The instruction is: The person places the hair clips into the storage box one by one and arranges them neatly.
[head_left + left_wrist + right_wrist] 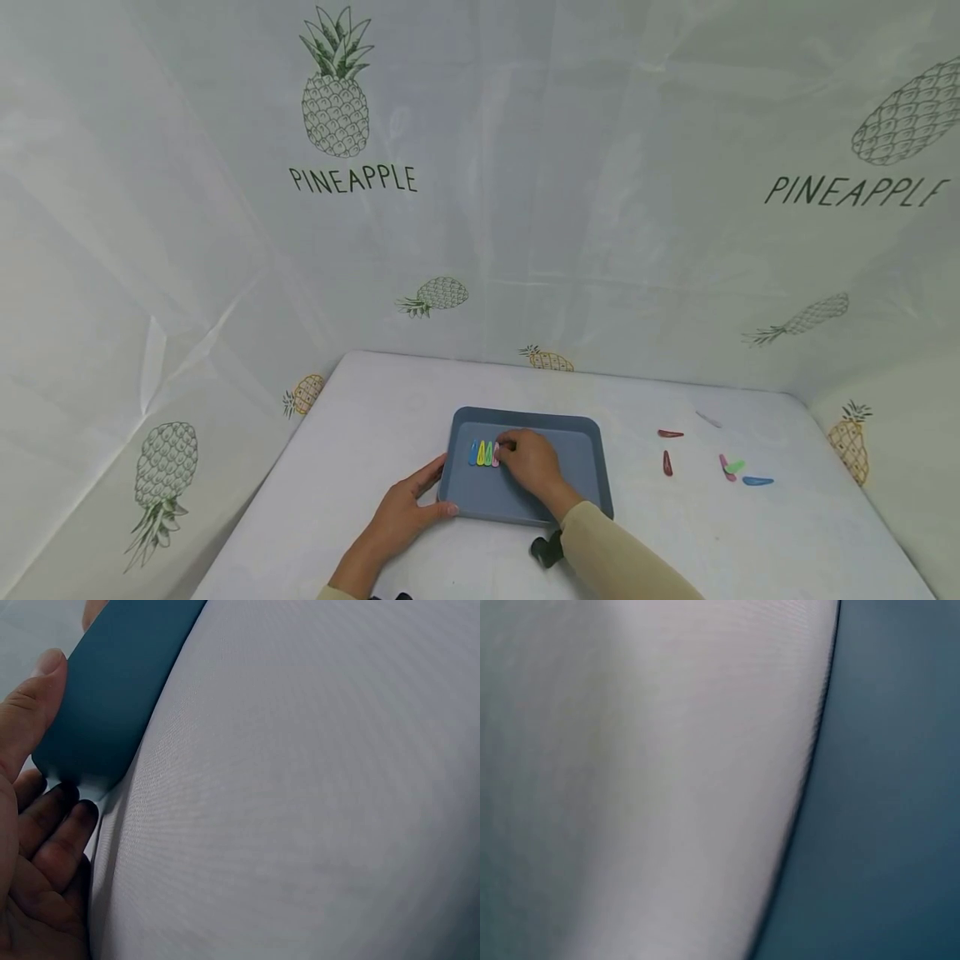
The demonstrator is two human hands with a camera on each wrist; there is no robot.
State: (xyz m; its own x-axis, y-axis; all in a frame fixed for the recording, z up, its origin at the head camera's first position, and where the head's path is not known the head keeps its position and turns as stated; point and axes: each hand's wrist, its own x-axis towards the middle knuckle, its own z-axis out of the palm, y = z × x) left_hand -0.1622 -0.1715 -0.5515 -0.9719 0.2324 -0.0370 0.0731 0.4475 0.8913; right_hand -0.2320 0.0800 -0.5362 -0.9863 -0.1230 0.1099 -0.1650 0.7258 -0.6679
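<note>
A blue-grey tray [517,506] lies on the white table. Inside, toward its left, a blue hair clip [472,453], a yellow clip [481,453] and a green clip [488,453] stand side by side in a row. At the row's right end my right hand [531,462] pinches a pink hair clip [496,457], partly covered by the fingertips. My left hand [405,512] holds the tray's near left corner, thumb at the front rim and fingers along the left side. The left wrist view shows that thumb [37,697] against the tray wall. No fingers show in the right wrist view.
Right of the tray lie two red clips [667,463], a pale clip [708,419], a blue clip [757,481], and a green clip [735,467] overlapping a pink one. A pineapple-printed sheet [480,208] hangs behind the table.
</note>
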